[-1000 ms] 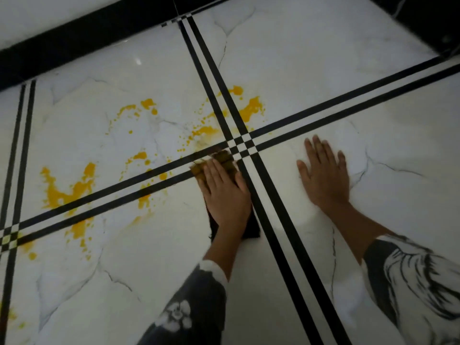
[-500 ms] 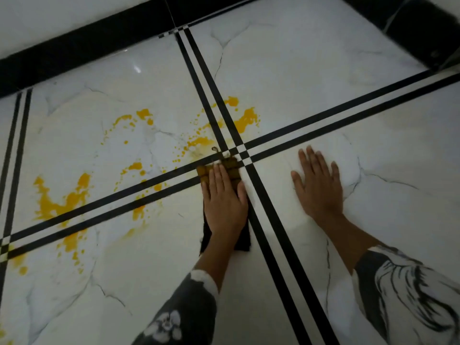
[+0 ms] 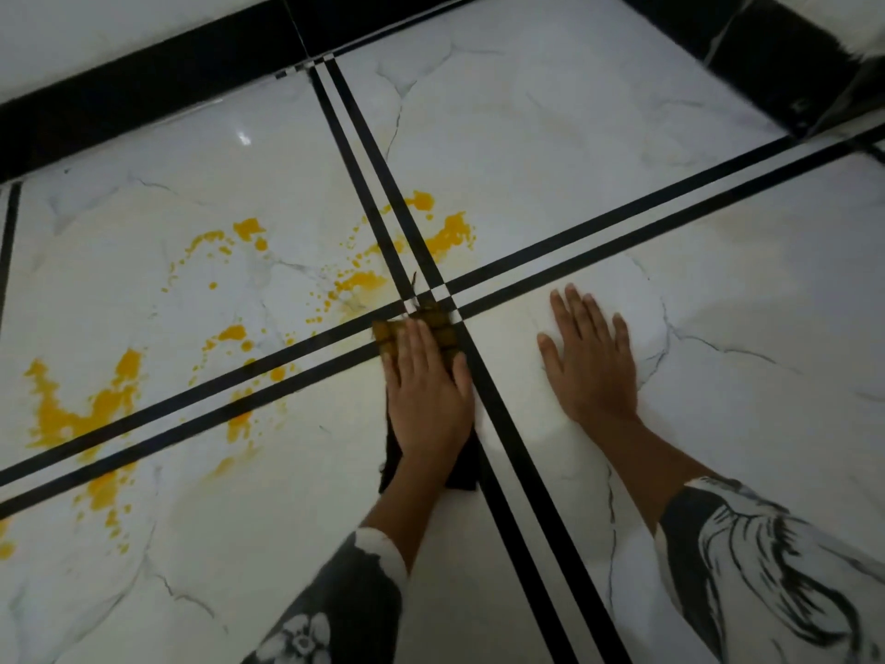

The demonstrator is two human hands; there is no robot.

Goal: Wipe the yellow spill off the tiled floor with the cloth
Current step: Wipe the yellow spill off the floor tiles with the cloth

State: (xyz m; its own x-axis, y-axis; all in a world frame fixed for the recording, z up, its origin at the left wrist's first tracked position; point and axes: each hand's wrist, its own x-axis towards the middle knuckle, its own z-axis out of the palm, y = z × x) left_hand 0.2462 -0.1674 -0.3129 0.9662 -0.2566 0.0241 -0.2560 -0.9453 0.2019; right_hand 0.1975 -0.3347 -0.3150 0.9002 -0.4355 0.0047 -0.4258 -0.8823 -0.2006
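My left hand (image 3: pixel 426 390) lies flat on a dark cloth (image 3: pixel 389 334) and presses it to the white tiled floor (image 3: pixel 574 136). The cloth's front edge is stained yellow and sits on the crossing of the black stripes. The yellow spill spreads in patches: one just ahead of the cloth (image 3: pixel 364 282), one beyond the crossing (image 3: pixel 450 234), and a large one at the far left (image 3: pixel 81 414). Small drops lie between them. My right hand (image 3: pixel 591 361) rests palm down on the bare tile to the right, fingers apart, holding nothing.
Double black stripes (image 3: pixel 622 218) cross the floor in an X. A black skirting band (image 3: pixel 143 98) runs along the wall at the top. A dark object (image 3: pixel 785 79) stands in the top right corner. Patterned sleeves cover both forearms.
My left hand has slid the cloth forward a little, onto the crossing of the stripes. My right hand has stayed planted on the tile.
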